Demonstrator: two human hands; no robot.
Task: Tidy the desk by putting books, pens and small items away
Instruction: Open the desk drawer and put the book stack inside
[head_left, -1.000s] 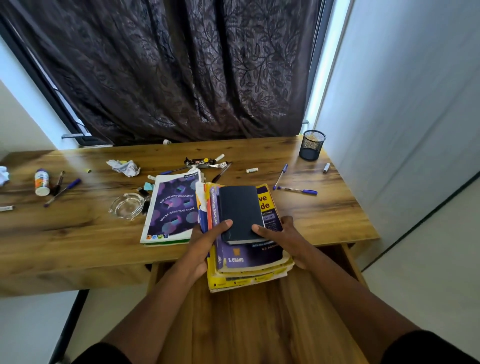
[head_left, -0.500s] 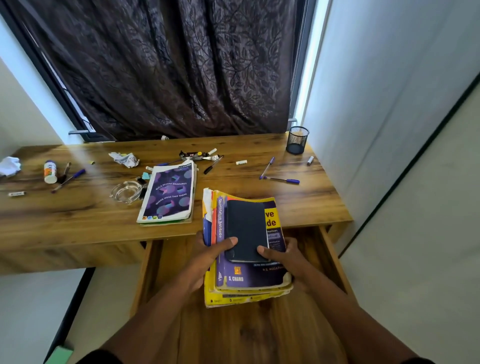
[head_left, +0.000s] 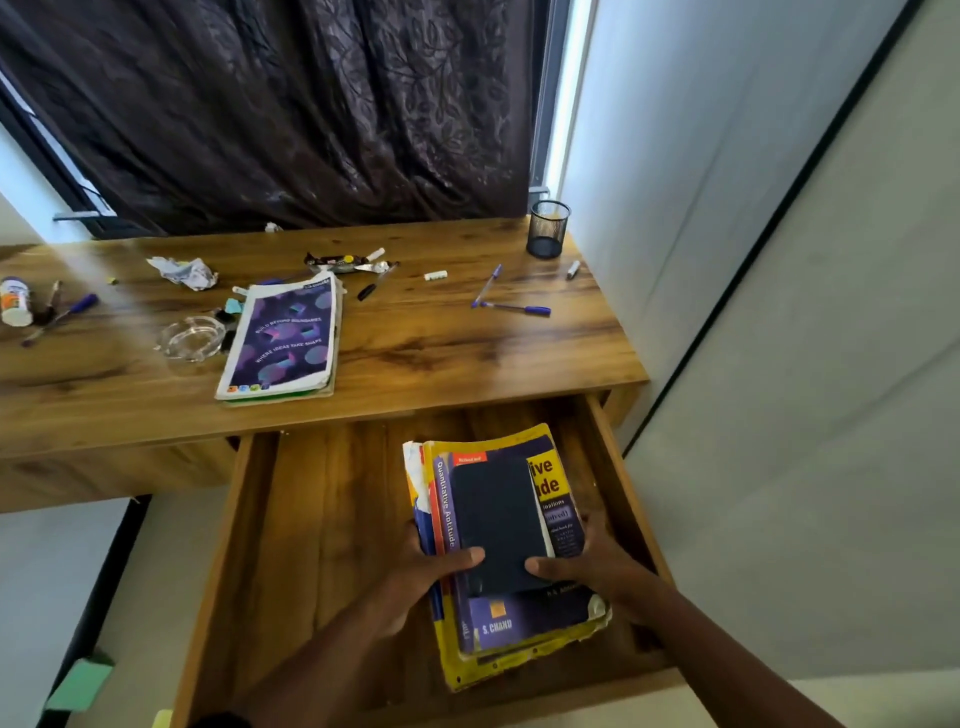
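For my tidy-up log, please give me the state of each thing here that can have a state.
drawer: open
stack of books: in the drawer, gripped by both hands
left hand: grips stack
right hand: grips stack
purple book: closed, on desk
pen holder: upright

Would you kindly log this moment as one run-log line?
step: stowing books | left hand and right hand: grip book stack | place: open drawer | desk: pens remain

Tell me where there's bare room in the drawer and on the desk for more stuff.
The drawer's left half is bare, between its left wall and the book stack held by both hands, left and right. On the desk, bare wood lies between the purple book and the blue pens. The back left is crowded.
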